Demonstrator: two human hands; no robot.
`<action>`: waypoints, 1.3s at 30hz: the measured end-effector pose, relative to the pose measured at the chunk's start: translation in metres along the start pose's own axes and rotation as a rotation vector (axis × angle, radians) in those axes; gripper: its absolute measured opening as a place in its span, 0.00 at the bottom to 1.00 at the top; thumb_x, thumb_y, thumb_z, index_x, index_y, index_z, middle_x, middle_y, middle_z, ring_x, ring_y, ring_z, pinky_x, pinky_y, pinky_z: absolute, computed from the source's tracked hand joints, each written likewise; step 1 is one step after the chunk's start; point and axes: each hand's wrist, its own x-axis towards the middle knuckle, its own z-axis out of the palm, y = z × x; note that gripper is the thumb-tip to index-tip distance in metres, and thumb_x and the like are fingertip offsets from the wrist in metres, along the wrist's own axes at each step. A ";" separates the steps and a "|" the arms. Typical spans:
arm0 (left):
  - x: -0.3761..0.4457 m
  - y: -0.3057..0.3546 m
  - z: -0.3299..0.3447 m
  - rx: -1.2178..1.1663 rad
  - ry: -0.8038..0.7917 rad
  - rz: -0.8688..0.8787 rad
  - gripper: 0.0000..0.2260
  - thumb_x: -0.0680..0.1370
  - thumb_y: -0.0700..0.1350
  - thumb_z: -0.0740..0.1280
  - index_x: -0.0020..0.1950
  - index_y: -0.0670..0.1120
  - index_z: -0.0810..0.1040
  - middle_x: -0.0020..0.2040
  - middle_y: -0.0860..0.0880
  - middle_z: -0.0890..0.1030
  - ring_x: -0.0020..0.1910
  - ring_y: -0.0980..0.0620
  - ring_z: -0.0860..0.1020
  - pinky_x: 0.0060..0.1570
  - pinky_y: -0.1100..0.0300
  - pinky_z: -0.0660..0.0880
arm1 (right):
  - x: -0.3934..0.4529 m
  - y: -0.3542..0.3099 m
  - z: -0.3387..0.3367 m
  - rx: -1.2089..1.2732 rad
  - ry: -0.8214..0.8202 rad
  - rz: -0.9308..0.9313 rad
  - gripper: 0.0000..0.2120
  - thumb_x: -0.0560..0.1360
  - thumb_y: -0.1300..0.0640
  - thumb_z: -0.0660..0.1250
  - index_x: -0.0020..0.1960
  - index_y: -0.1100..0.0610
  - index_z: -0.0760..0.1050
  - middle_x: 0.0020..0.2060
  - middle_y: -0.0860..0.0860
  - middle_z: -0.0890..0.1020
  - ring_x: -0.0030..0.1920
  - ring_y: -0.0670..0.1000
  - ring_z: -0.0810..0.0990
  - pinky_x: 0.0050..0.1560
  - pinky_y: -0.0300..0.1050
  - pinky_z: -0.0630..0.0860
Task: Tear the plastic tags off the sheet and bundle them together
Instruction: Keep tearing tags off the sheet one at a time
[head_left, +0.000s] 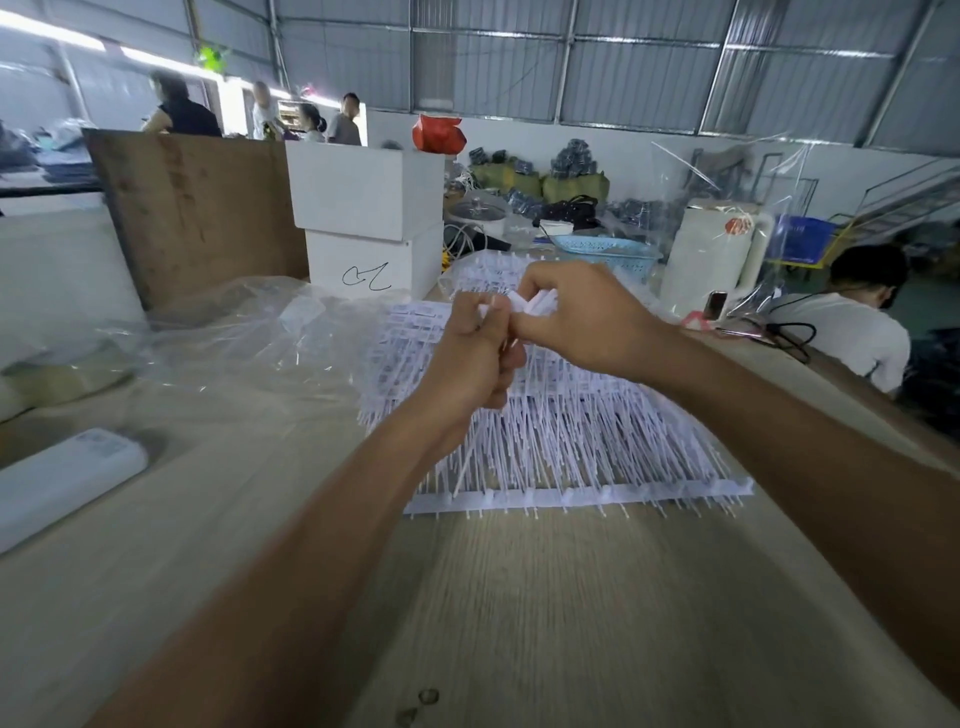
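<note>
Both hands are meeting above the wooden table, raised over the sheet of plastic tags; the left hand is curling into a fist, its fingers closing tight around a small bundle of torn-off tags, whose thin white stems are poking out below the palm and whose flat heads are showing above the knuckles; the right hand is coming in from the other side, its fingers bending and pinching the heads of that same bundle, with the thumb pressing against the left hand; exactly how many tags are being held I cannot tell, since the fingers are covering most of them.

The sheet is lying flat on the table just beyond and beneath the hands, its stems fanning toward the person and its white spine strip running across the near edge; printed labels are showing at its far side.

To the left, crumpled clear plastic wrap is spreading over the table; nearer the left edge, a long white device is resting; behind, 2 white boxes are sitting stacked; a seated person is working at the far right.
</note>
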 end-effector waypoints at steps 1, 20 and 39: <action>0.001 0.000 0.002 -0.002 0.017 0.029 0.10 0.86 0.53 0.54 0.51 0.49 0.66 0.27 0.54 0.68 0.23 0.56 0.60 0.22 0.64 0.61 | 0.000 0.001 0.000 0.189 0.020 0.029 0.11 0.76 0.49 0.74 0.45 0.56 0.78 0.31 0.47 0.79 0.27 0.44 0.71 0.28 0.40 0.66; -0.007 0.007 0.018 0.416 0.081 0.279 0.07 0.86 0.49 0.52 0.64 0.57 0.60 0.32 0.55 0.79 0.29 0.57 0.75 0.31 0.58 0.70 | -0.008 -0.021 0.034 0.909 0.533 0.331 0.06 0.75 0.62 0.72 0.43 0.61 0.75 0.24 0.49 0.75 0.22 0.49 0.72 0.23 0.39 0.67; -0.028 0.001 0.015 0.612 0.074 0.157 0.25 0.84 0.62 0.49 0.31 0.50 0.64 0.22 0.55 0.68 0.21 0.59 0.67 0.27 0.63 0.63 | 0.009 -0.031 0.039 1.172 0.463 0.473 0.11 0.76 0.53 0.72 0.44 0.55 0.71 0.26 0.52 0.67 0.22 0.55 0.68 0.26 0.40 0.64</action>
